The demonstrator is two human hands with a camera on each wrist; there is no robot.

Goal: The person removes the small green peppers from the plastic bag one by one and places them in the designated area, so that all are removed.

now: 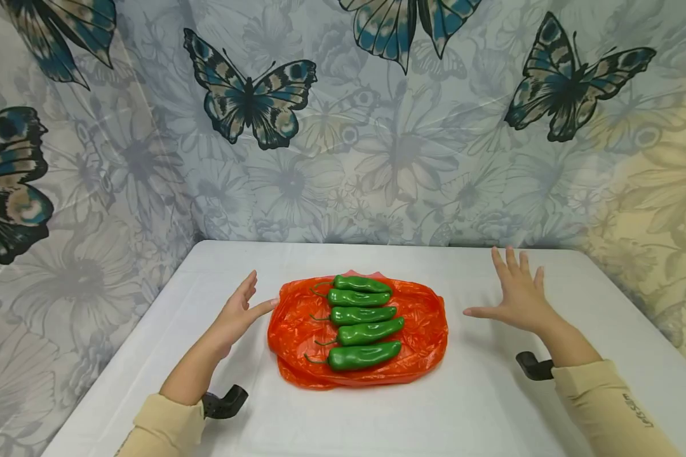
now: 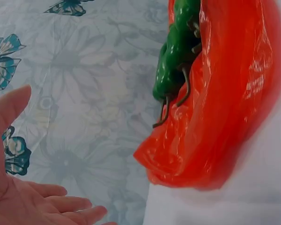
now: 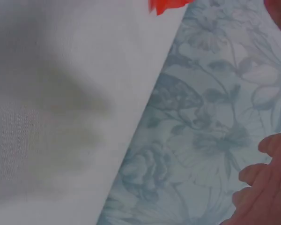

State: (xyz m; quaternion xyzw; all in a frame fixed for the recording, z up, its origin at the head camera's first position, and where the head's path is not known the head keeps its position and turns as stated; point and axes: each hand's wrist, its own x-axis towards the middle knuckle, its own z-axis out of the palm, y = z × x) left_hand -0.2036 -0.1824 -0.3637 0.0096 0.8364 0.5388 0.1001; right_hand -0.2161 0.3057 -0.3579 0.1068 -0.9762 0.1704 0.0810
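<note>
Five green peppers (image 1: 364, 315) lie on a crumpled red plastic bag (image 1: 423, 330), just below the centre of the head frame, on a white bench (image 1: 354, 425). They form a column, each long axis running roughly side to side — stems at left, tips at right. The left hand (image 1: 234, 320), left of the bag, is nearer: the peppers lie to its right, stem ends facing it. Its thumb stands away from the fingers and it holds nothing; the left wrist view shows it apart from the bag. The right hand (image 1: 517, 298), at right of frame, has fingers fanned wide — nothing held, bag well apart to its left.
</note>
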